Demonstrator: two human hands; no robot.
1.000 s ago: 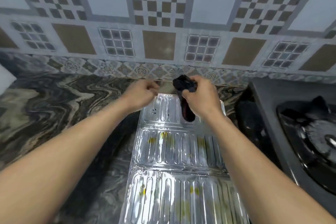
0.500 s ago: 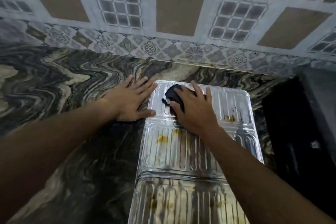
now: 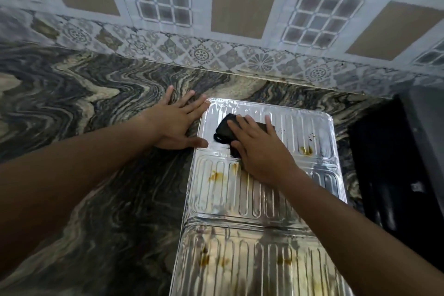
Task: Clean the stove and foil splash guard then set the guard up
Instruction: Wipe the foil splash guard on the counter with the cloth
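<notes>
Splash guard: the silver ribbed foil splash guard (image 3: 276,199) lies flat on the dark, swirl-veined stone surface (image 3: 96,199). Its panels run from near the wall toward the person, with creases between them.
Where it sits: to the right of the surface's middle, its far edge a little short of the wall, its right edge near the stove.
Stains: yellow-brown spots (image 3: 215,175) mark the middle panel. More show near the right edge of the far panel and across the nearest panel.
Cloth: a small black crumpled cloth (image 3: 224,128) rests on the far panel, toward its left side.
Right grip (image 3: 262,151): released, with the fingers straight and spread. The palm and fingers press flat on the cloth and cover its right half, and the wrist lies over the crease between the far and middle panels.
Left grip (image 3: 175,125): released, palm down on the surface just left of the guard. The fingers are spread, the thumb tip touches the guard's left rim, and the forefinger tip reaches its far left corner.
Stove: the black stove (image 3: 389,151) stands at the right edge of the view, only partly visible and in shadow.
Wall: patterned grey, white and tan tiles (image 3: 245,5) rise behind the surface.
</notes>
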